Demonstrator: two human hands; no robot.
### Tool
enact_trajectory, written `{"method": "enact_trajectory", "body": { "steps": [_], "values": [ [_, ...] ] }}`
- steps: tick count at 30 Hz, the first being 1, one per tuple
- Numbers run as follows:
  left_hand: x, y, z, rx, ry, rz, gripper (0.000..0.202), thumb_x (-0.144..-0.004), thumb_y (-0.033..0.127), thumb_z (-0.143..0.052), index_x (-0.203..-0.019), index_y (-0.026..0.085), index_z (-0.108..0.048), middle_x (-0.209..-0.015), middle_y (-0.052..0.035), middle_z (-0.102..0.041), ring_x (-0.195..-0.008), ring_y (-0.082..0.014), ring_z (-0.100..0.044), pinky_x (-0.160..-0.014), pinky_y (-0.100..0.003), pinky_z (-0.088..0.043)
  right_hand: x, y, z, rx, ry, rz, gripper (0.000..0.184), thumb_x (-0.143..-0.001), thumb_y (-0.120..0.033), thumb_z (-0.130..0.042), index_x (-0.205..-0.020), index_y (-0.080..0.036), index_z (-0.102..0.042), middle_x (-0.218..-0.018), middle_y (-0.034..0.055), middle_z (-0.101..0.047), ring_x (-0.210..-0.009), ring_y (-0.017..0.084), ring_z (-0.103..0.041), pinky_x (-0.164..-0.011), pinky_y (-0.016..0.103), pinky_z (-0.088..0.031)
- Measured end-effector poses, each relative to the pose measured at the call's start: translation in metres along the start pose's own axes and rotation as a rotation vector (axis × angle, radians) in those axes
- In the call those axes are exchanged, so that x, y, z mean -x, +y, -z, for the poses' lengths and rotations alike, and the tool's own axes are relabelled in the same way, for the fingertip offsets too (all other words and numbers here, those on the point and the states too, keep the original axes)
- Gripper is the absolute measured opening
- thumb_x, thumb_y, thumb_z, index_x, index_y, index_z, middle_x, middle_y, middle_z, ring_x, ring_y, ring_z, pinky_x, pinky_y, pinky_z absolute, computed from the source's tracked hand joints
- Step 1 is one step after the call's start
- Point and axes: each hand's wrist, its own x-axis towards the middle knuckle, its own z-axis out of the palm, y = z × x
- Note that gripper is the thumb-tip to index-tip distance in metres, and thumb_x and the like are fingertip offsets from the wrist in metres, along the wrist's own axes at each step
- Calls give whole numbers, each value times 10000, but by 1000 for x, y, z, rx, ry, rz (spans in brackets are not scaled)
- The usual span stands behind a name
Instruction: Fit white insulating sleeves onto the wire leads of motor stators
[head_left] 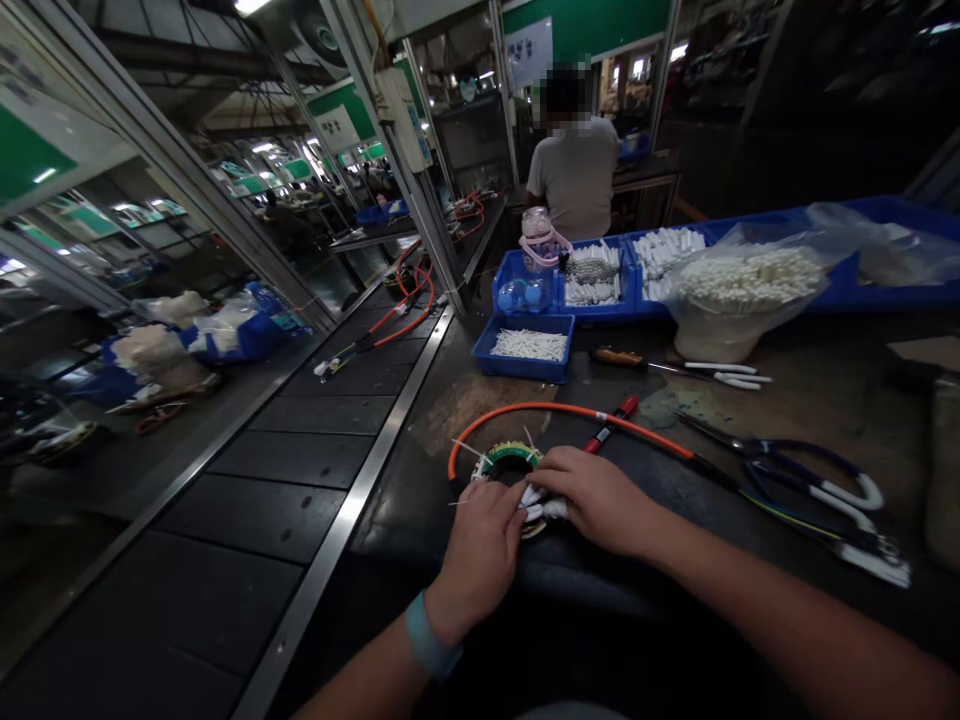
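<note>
A ring-shaped wound coil (pixel 507 460) with green and yellow edging lies on the dark workbench (pixel 787 420) in front of me. My left hand (pixel 480 545) rests on its near left side, fingers curled at the ring. My right hand (pixel 596 498) covers its right side and pinches a small bundle of white sleeve pieces (pixel 541 506) against the ring. Thin white strands stick out of the coil to the left. An orange cable (pixel 570 410) arcs from the coil's left side over to the right.
Scissors with purple and white handles (pixel 795 470) lie right of my hands, a red pen (pixel 611 424) behind them. Blue trays (pixel 525 350) of white tubes and a bag of white pieces (pixel 742 285) stand at the back. A conveyor belt (pixel 300 450) runs on the left. A person sits farther back.
</note>
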Motion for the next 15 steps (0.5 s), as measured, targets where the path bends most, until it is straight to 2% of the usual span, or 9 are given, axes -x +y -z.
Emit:
{"method": "enact_trajectory", "body": {
  "steps": [4, 7, 11, 13, 15],
  "values": [
    [4, -2, -9, -58, 79, -16, 292, -887, 188, -405, -1147, 185, -539, -844, -55, -577, -843, -198, -512, -879, -425, -379, -16, 3, 9, 148, -135, 34, 163, -827, -97, -491, -887, -180, -619, -915, 50, -581, -875, 176, -508, -745, 273, -389],
    [5, 2, -8, -114, 84, 4, 286, -891, 185, -396, -1137, 194, -541, -861, -57, -582, -855, -199, -516, -864, -418, -377, -28, 3, 13, 227, -227, 40, 95, -806, -125, -531, -826, -172, -610, -866, 47, -570, -822, 180, -514, -668, 263, -371],
    [6, 14, -6, -119, 7, 42, 350, -859, 290, -478, -1191, 178, -480, -960, -72, -574, -918, -224, -505, -909, -442, -355, -40, 2, 18, 240, -290, 84, 84, -771, -110, -552, -793, -155, -619, -851, 62, -570, -804, 198, -526, -627, 269, -364],
    [7, 17, -11, -199, 38, 87, 445, -803, 340, -559, -1193, 147, -465, -969, -91, -560, -929, -255, -490, -907, -471, -349, -42, 2, 23, 240, -314, 102, 84, -756, -107, -563, -792, -147, -627, -857, 72, -571, -811, 211, -531, -624, 276, -373],
    [9, 17, -20, -279, 93, 103, 411, -792, 320, -572, -1151, 143, -482, -930, -89, -556, -909, -260, -487, -891, -477, -354, -40, 2, 28, 221, -350, 129, 115, -736, -105, -587, -816, -162, -646, -870, 61, -577, -819, 204, -537, -649, 272, -388]
  ]
}}
